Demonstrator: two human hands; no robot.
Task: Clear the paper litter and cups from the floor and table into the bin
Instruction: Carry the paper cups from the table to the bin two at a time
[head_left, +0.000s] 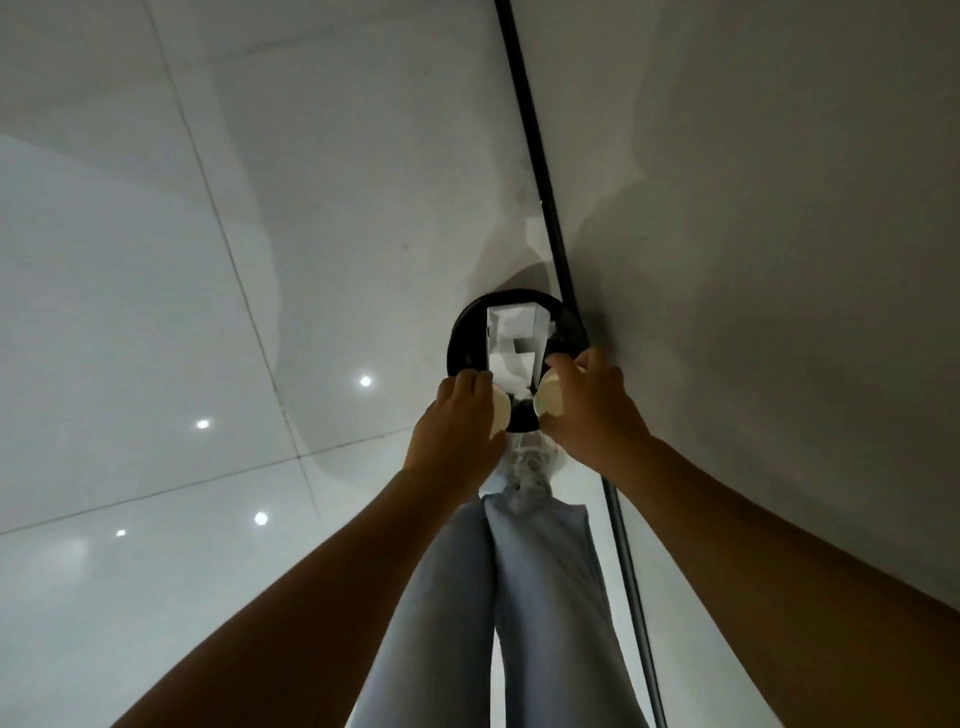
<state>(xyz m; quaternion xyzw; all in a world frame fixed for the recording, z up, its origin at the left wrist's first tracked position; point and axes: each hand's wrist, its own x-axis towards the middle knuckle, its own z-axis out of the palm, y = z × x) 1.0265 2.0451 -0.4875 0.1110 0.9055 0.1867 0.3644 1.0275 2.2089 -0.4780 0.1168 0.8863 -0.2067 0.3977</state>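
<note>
Head view: we're looking straight down w/ both arms reaching toward the black bin (457, 332), which is sitting just right of frame centre, on the pale tiled floor (156, 260), hard against the dark strip (530, 135) at the foot of the grey wall (779, 208).

We're holding one cup in each hand. The left hand (457, 421) is curling its fingers round the left cup (500, 410); the right hand (592, 400) is wrapping round the right cup (548, 400). Both grips are closed on their cups, neither letting go yet.

The relation that matters: both cups are hanging directly over the lower edge of the bin opening, one either side of centre, w/ a narrow gap between them. The cups are lying tipped on their sides, pale round ends facing each other across the gap; can't tell if those are mouths or bases. The bin mouth is lying beyond and below the knuckles, toward the upper part of the frame. Both hands look abt equally near the rim, so neither has the edge.

White folded paper (511, 338) is already filling much of the bin, standing fairly high in the middle. We're judging the drop as near-ready, but the cups may land on that paper, not beside it.

Below the hands, our light trousers (519, 597) and a pale shoe (530, 462) are standing close to the bin.
</note>
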